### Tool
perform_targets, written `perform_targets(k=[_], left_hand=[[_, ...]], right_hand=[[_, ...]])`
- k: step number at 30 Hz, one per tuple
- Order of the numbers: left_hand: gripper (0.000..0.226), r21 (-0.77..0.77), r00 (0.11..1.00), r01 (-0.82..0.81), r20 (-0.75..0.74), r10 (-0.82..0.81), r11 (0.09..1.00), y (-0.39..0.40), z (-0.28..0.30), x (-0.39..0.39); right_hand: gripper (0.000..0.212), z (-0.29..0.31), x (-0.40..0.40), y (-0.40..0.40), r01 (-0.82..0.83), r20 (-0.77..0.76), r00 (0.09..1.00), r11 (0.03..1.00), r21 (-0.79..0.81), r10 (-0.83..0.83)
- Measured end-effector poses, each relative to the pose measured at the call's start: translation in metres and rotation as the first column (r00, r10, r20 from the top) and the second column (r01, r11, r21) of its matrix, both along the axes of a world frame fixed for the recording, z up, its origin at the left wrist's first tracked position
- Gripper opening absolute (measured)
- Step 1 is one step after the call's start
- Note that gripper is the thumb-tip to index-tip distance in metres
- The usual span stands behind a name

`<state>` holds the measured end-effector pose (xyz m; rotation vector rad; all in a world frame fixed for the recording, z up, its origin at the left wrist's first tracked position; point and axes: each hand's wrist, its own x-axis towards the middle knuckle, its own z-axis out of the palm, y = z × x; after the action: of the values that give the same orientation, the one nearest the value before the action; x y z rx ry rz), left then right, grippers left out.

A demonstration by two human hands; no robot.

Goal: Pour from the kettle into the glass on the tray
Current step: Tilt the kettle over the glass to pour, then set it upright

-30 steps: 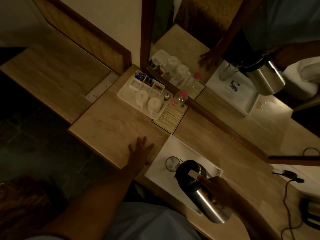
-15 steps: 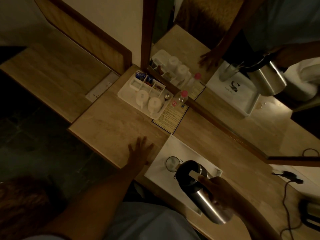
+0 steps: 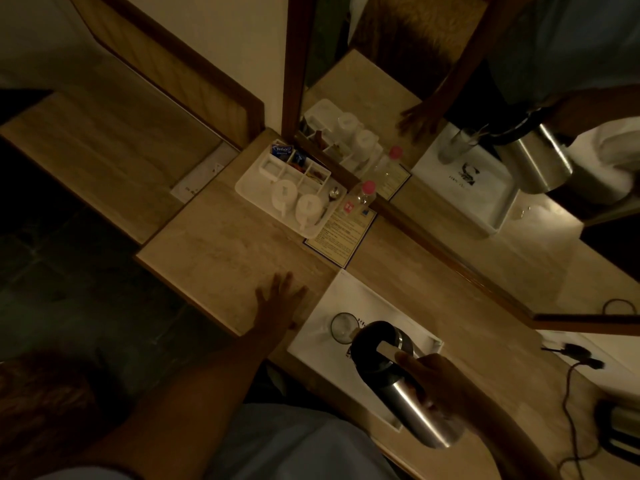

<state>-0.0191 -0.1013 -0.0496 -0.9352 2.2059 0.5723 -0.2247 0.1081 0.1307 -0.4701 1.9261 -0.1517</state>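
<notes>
Steel kettle (image 3: 408, 389), black lid | tilted over glass (image 3: 343, 328) | white tray (image 3: 318, 337)

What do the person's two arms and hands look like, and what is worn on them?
Both forearms are bare down to the left hand and the right hand. No watch, ring or glove shows in this dim light. A pale blue-grey short sleeve shows at the left upper arm; the fingers are bare.

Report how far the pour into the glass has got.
Done: the right hand has the steel kettle with a black lid lifted and tipped, spout over the clear glass on the white tray. In hand: pouring, though no stream or water level is discernible. The left hand lies flat on the counter. Left: finish and set the kettle down.
</notes>
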Motion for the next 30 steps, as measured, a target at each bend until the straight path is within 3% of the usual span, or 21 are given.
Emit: perform_targets(k=[30], left_hand=[[0.097,0.009,1.000,-0.021,-0.009,0.021,1.000,-0.0020,-0.0004,-0.0016]], right_hand=[[0.061,0.0043,0.0002,-0.0082,-0.008,0.001,1.000,1.000,0.018,0.008]])
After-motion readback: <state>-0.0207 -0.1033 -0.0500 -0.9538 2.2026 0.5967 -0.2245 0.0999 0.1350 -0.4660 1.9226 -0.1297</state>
